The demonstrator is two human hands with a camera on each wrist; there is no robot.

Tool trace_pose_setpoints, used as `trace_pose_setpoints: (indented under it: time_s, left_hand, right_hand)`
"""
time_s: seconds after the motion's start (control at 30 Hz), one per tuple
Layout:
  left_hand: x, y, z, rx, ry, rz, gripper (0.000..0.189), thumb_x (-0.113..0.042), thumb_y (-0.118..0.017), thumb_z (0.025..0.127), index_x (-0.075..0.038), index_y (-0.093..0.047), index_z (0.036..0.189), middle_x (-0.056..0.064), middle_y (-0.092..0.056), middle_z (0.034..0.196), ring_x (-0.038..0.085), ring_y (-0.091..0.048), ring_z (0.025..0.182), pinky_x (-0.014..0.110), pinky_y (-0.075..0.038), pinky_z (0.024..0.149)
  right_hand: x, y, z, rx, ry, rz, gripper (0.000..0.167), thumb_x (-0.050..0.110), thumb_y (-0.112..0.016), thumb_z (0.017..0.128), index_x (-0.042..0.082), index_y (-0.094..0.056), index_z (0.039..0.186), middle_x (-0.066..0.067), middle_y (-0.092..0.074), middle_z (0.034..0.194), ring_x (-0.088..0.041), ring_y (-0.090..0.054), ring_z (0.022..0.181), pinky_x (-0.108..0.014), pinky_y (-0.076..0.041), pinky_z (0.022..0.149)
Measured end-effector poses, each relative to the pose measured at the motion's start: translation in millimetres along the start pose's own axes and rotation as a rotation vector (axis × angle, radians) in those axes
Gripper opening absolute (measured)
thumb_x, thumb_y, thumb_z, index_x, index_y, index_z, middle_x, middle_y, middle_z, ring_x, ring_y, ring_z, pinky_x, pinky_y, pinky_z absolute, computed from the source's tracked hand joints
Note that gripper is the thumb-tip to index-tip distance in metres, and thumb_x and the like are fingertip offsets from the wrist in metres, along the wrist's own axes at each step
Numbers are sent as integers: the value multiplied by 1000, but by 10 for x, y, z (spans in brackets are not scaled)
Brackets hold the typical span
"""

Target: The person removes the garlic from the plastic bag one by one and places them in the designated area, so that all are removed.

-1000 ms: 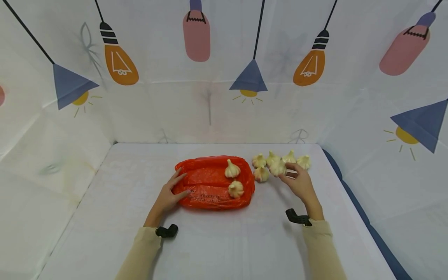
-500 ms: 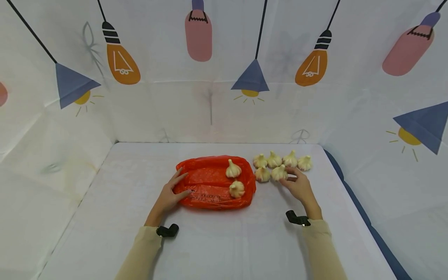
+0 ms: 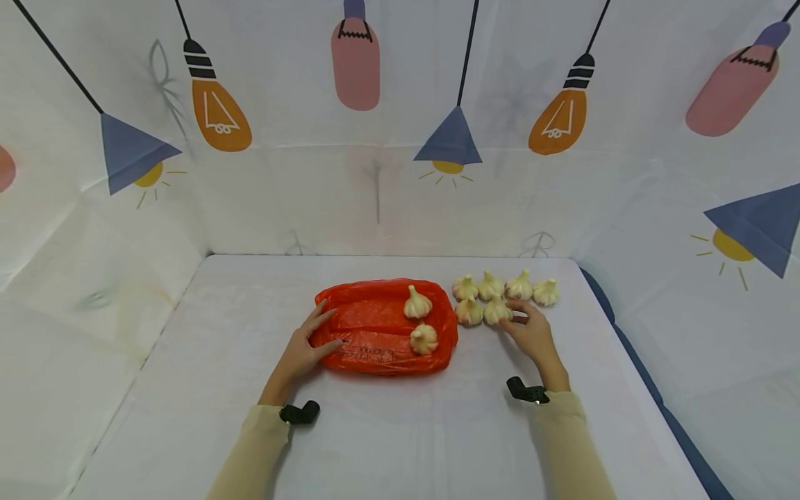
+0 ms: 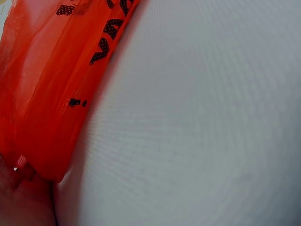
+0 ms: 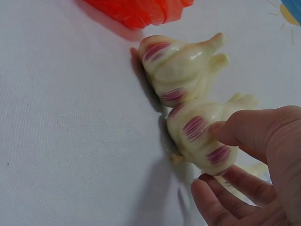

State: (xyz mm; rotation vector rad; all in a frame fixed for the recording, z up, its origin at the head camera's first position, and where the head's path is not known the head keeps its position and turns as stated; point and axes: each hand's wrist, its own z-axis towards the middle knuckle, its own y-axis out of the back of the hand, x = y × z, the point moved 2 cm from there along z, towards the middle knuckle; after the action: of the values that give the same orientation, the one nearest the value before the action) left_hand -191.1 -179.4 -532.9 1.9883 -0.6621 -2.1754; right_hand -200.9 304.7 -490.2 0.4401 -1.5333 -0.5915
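In the head view, two garlic bulbs lie on the right part of a red plastic bag (image 3: 369,316), spread in a shallow tray-like shape: one bulb (image 3: 417,303) behind, the other (image 3: 424,339) in front. My left hand (image 3: 303,351) rests on the bag's left edge, fingers and thumb spread. On the right, my right hand (image 3: 531,335) pinches a garlic bulb (image 5: 200,136) between thumb and fingers, down at table level. That bulb touches its neighbour (image 5: 178,68) in the front row. Behind stand several more bulbs (image 3: 491,285) in a row.
A white cloth covers the table (image 3: 387,437). Patterned sheeting (image 3: 281,194) with printed lamps hangs at the back and sides. Blue fabric (image 3: 625,347) runs along the table's right edge. A dark wrist strap (image 3: 300,413) sits on each forearm.
The pinched garlic bulb has come down from above the others to the table, beside the front-row bulb. My left hand and the red bag have stayed put.
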Motion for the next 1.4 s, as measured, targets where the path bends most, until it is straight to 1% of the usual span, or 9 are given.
trace_pose_setpoints:
  time_s: [0.17, 0.23, 0.43, 0.63, 0.73, 0.9, 1.07, 1.23, 1.4]
  left_hand:
    - [0, -4, -1, 5, -13, -10, 70, -23, -77, 93, -10, -47, 155, 5, -20, 173, 37, -12, 160, 67, -15, 125]
    - [0, -3, -1, 5, -17, -12, 70, -23, -77, 93, -10, -47, 155, 5, -20, 173, 37, -12, 160, 67, -14, 125]
    - [-13, 0, -7, 3, 2, -6, 71, -25, -77, 93, -12, -47, 155, 3, -19, 173, 35, -11, 161, 66, -16, 125]
    - [-14, -10, -5, -6, -1, -13, 71, -24, -78, 92, -11, -48, 154, 5, -20, 173, 37, -10, 160, 66, -14, 125]
    - [-5, -15, -2, -12, -10, -28, 69, -22, -79, 92, -10, -49, 153, 7, -21, 173, 37, -9, 160, 66, -13, 126]
    - [1, -17, 4, -17, -12, -25, 69, -23, -79, 92, -10, -50, 153, 8, -21, 172, 38, -10, 160, 67, -13, 125]
    - [-7, -12, 2, -17, -4, -15, 70, -25, -79, 92, -10, -49, 154, 7, -21, 173, 38, -10, 160, 66, -14, 125]
    - [-3, -12, 5, -16, -11, -14, 70, -25, -78, 92, -11, -48, 154, 7, -21, 172, 38, -11, 160, 66, -13, 125]
    - [1, -20, 3, -15, -11, -15, 69, -24, -78, 92, -11, -49, 154, 7, -21, 172, 38, -11, 160, 67, -12, 125]
  right_hand:
    - [-17, -7, -2, -6, 12, 23, 45, 16, -72, 96, 0, -59, 136, -30, -59, 139, -48, -66, 117, -27, -56, 82]
    - [-23, -8, -4, -5, 12, 22, 45, 17, -71, 97, 0, -59, 137, -30, -58, 140, -48, -65, 118, -27, -56, 82]
    - [-39, -9, 3, -6, 9, 9, 46, 19, -70, 98, 1, -58, 138, -29, -59, 140, -47, -66, 119, -40, -59, 90]
    - [-44, 0, 3, 4, -34, 10, 50, 24, -71, 98, 4, -56, 142, -27, -57, 144, -45, -64, 121, -27, -56, 83]
    - [-38, 4, 2, 10, -51, 11, 53, 27, -72, 97, 5, -55, 143, -26, -56, 145, -45, -64, 122, -25, -55, 84]
    - [-10, 22, -14, 18, -58, 9, 58, 29, -72, 97, 4, -52, 145, -27, -52, 149, -46, -61, 127, -39, -58, 93]
    - [75, 57, -72, 10, -9, -7, 64, 24, -72, 97, 0, -46, 149, -26, -46, 154, -49, -54, 134, -58, -53, 103]
    - [236, 70, -126, 0, 81, -11, 65, 20, -74, 96, -2, -45, 150, -24, -47, 153, -50, -52, 133, -61, -51, 103]
    - [442, 59, -155, 28, 124, -7, 69, 20, -76, 95, 0, -43, 152, -23, -46, 155, -48, -51, 134, -61, -51, 104]
